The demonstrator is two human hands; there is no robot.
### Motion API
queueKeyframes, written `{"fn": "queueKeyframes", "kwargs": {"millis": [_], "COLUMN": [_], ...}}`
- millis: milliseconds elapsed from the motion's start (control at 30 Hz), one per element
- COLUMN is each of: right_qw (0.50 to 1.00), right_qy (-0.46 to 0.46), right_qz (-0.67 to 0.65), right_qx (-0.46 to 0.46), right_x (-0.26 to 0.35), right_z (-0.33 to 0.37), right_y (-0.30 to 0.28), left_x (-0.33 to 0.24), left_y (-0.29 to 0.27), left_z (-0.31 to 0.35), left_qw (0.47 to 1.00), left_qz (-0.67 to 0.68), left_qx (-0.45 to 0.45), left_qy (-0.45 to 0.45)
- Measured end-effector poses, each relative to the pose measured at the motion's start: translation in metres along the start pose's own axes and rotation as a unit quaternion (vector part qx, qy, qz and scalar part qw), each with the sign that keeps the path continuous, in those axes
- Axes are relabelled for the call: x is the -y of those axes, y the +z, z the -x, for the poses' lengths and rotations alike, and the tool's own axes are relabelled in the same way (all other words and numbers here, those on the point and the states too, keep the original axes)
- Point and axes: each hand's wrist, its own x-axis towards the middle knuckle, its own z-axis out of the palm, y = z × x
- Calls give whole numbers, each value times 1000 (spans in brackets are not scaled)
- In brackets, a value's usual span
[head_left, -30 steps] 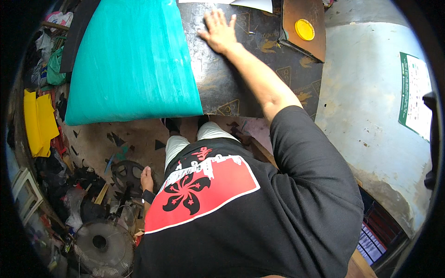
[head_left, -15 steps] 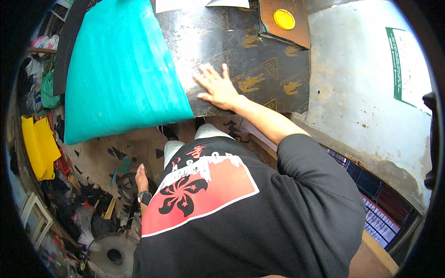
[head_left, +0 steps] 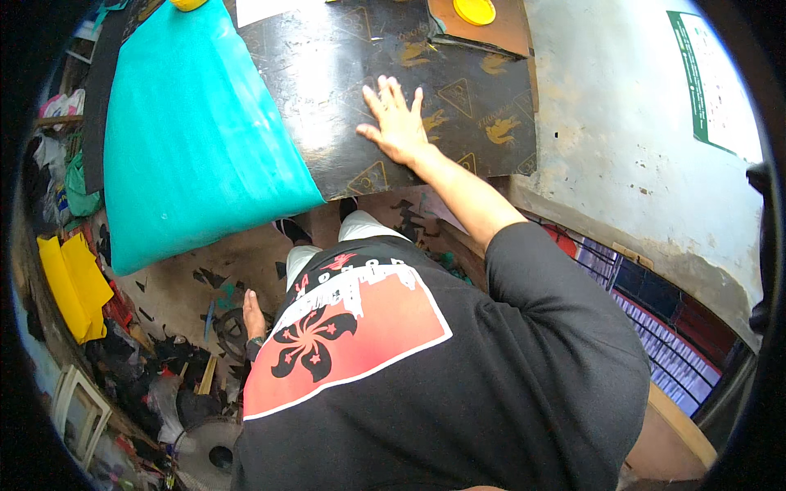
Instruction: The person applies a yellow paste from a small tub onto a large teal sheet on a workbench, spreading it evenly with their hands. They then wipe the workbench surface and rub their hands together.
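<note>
My right hand (head_left: 396,123) lies palm down with fingers spread on the dark, glossy tabletop (head_left: 327,90), holding nothing. To its left a large turquoise sheet (head_left: 196,131) covers that side of the table and hangs over the near edge. The hand and the sheet are apart. My left hand (head_left: 253,314) hangs low beside my body, off the table, its visible fingers stretched out. Nothing shows in it, though its palm side is partly hidden.
A yellow round lid (head_left: 474,10) rests on a brown board (head_left: 483,34) at the far right. Yellow sheets (head_left: 75,286), an electric fan (head_left: 209,454) and scraps crowd the left floor. A pale wall (head_left: 614,123) borders the table's right side.
The view has shifted, so the table sits higher and further left. My right hand has slid a little forward and right over the tabletop; my left still hangs down.
</note>
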Motion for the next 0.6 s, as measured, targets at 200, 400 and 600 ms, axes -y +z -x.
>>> {"fn": "queueKeyframes", "kwargs": {"millis": [200,400,600], "right_qw": [994,990,991], "right_qy": [-80,-60,-65], "right_qz": [-16,16,79], "right_qx": [77,-127,-87], "right_x": [10,-58,-56], "right_z": [44,-93,-105], "right_y": [-13,-12,6], "left_x": [-4,-2,21], "left_y": [-8,-11,-8], "left_z": [-18,3,25], "left_qw": [999,1000,1000], "left_qz": [17,15,-18], "left_qx": [9,-15,-11], "left_qy": [-30,5,3]}}
